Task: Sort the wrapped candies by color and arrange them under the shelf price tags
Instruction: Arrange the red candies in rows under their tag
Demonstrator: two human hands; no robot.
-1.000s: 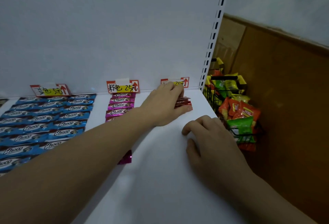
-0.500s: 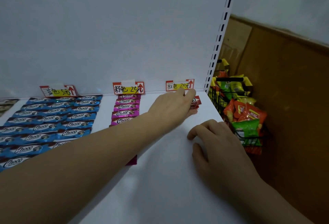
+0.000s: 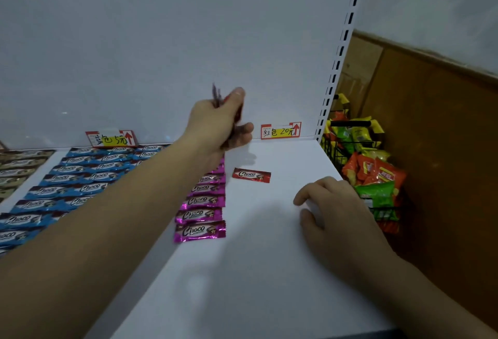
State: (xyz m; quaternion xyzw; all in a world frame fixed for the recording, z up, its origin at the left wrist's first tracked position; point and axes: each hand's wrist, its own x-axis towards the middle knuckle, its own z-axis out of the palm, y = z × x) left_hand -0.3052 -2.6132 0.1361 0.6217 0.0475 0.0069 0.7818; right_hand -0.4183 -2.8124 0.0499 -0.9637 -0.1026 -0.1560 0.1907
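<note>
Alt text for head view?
The left hand, raised over a white shelf, grips a blurred bunch of candies; one red Choco candy lies on the shelf before a price tag. Right hand rests there; pink candies and blue candies lie left.

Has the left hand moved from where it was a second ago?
Yes. The left hand has lifted off the shelf and is now up and to the left of the red price tag, gripping a bunch of candies.
</note>
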